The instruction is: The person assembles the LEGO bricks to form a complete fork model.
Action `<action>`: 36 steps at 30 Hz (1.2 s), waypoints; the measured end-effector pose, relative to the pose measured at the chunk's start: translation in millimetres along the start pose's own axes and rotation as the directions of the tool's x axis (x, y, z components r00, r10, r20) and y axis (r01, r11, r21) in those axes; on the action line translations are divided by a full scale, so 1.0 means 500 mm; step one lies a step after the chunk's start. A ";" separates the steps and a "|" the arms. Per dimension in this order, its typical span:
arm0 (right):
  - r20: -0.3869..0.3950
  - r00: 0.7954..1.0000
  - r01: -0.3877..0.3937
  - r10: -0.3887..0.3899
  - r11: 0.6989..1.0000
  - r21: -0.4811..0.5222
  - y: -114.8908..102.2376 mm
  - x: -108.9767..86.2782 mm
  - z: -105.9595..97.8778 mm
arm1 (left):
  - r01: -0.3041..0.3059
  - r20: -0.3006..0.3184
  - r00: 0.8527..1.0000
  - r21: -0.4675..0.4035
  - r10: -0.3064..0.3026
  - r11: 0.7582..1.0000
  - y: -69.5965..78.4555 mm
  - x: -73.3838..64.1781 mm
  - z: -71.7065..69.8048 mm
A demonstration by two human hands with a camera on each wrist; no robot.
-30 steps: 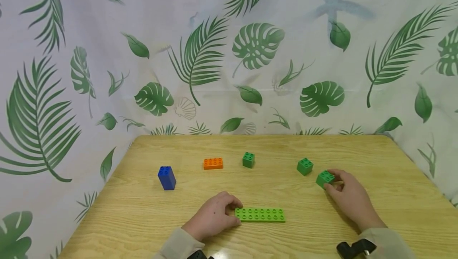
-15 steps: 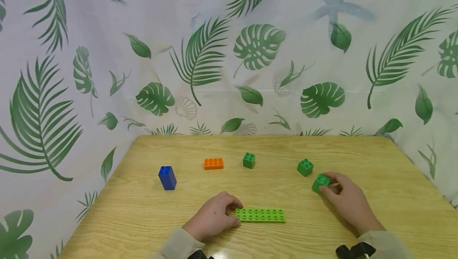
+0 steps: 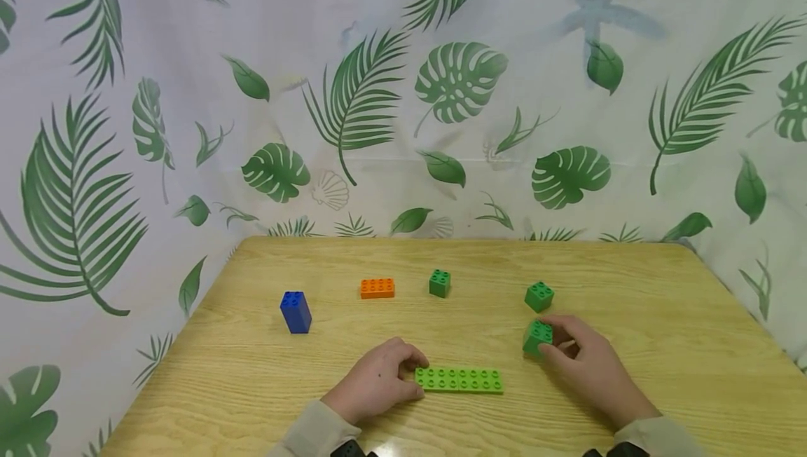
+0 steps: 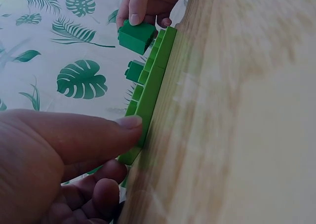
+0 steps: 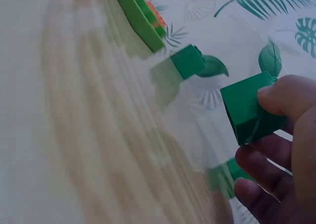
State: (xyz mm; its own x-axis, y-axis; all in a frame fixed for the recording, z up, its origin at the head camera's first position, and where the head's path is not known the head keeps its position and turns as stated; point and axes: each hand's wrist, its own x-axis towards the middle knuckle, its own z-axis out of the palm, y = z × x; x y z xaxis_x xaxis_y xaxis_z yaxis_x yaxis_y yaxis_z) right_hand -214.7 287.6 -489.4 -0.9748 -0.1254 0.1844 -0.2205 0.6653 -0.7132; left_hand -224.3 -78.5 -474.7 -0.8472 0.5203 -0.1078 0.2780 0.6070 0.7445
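Observation:
My right hand [image 3: 583, 366] pinches a green toy brick [image 3: 538, 337] between thumb and fingers. The right wrist view shows this square brick [image 5: 252, 108] raised off the table. Near the front, my left hand [image 3: 381, 380] grips the left end of a long, flat light green strip of bricks [image 3: 463, 380], studs up, on the table. A faint seam crosses the strip's middle. In the left wrist view, my left thumb [image 4: 98, 135] presses the strip's near side. Just behind the held brick, a second green brick [image 3: 539, 296] stands on the table.
Further back stand another green brick [image 3: 439, 283] and an orange brick [image 3: 377, 288]. A tall blue brick [image 3: 295, 312] stands to the left. The wooden table [image 3: 208, 373] ends at a leaf-print curtain [image 3: 378, 92].
My right hand has moved left and toward me with the green brick, closer to the light green strip. My left hand keeps its place on the strip.

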 end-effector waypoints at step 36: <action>0.225 0.955 0.155 -0.193 0.972 0.178 -0.065 -0.020 0.069 | 0.014 0.006 1.000 -0.017 -0.014 1.000 -0.002 0.003 0.003</action>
State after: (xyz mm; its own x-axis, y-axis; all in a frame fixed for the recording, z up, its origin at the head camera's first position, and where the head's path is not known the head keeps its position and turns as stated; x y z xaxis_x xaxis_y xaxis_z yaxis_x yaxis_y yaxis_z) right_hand -198.8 241.9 -491.7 -0.8958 -0.4139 0.1618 -0.3709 0.4959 -0.7852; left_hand -225.4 -77.5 -476.4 -0.8482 0.5154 -0.1222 0.2583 0.6039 0.7540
